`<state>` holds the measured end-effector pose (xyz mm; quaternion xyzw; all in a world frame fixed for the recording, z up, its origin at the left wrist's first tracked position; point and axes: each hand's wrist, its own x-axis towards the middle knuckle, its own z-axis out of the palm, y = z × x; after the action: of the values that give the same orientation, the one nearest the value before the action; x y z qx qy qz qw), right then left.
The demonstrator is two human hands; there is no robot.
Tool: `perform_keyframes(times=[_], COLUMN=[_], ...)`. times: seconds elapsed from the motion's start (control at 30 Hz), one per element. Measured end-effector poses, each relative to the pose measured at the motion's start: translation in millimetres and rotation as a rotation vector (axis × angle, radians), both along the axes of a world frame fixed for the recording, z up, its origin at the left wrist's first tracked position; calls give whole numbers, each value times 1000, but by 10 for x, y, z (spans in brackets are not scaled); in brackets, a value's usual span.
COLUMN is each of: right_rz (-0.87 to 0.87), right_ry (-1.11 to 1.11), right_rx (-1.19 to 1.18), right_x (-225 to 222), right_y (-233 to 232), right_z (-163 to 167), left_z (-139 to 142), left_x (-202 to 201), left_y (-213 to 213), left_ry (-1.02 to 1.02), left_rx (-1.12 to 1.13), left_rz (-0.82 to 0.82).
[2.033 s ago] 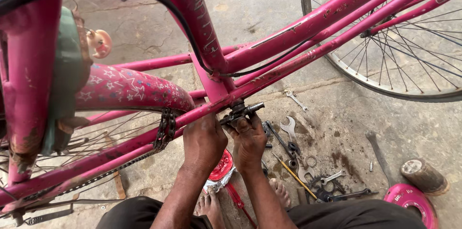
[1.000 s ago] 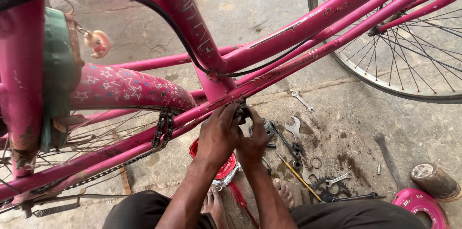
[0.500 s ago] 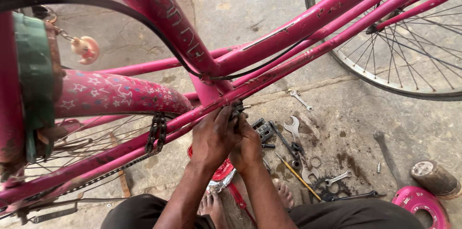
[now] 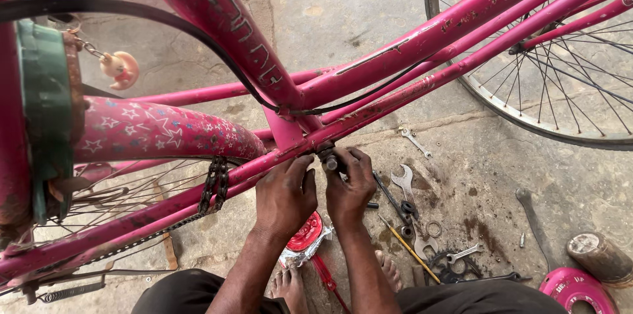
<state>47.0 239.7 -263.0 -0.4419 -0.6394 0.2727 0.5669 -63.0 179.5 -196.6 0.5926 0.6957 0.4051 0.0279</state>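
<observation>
**Both hands at the bottom bracket of a pink bicycle**

A red round package (image 4: 304, 233) with a crinkled silver wrapper lies on the concrete floor (image 4: 369, 4) under the wrists; a pink round lid (image 4: 579, 289) sits at the lower right beside a rusty tin (image 4: 600, 258). The left hand (image 4: 285, 195) and right hand (image 4: 349, 185) meet under the bicycle frame (image 4: 422, 40), fingers curled close and pinching a small dark metal axle end (image 4: 328, 161) at the bottom bracket. Spanners (image 4: 403, 182) lie just right.

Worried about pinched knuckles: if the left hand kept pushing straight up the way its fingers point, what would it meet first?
Most likely the pink bicycle frame tube directly above the left hand, whose fingertips already sit just under it; exact depth is hard to judge from this one view.
</observation>
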Motion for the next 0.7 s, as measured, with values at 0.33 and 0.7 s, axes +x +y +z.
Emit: perform_keyframes(times=[0.33,0.7], right_rz=[31,-5], right_ry=[221,-140], right_rx=[-495,-427], right_x=[64,137], right_y=[-24,17], right_z=[-44,-138], left_z=[-1,-51], left_x=[-10,-57], left_y=[27,77], left_ry=[61,6], left_rx=[92,-20], left_rz=[98,-30])
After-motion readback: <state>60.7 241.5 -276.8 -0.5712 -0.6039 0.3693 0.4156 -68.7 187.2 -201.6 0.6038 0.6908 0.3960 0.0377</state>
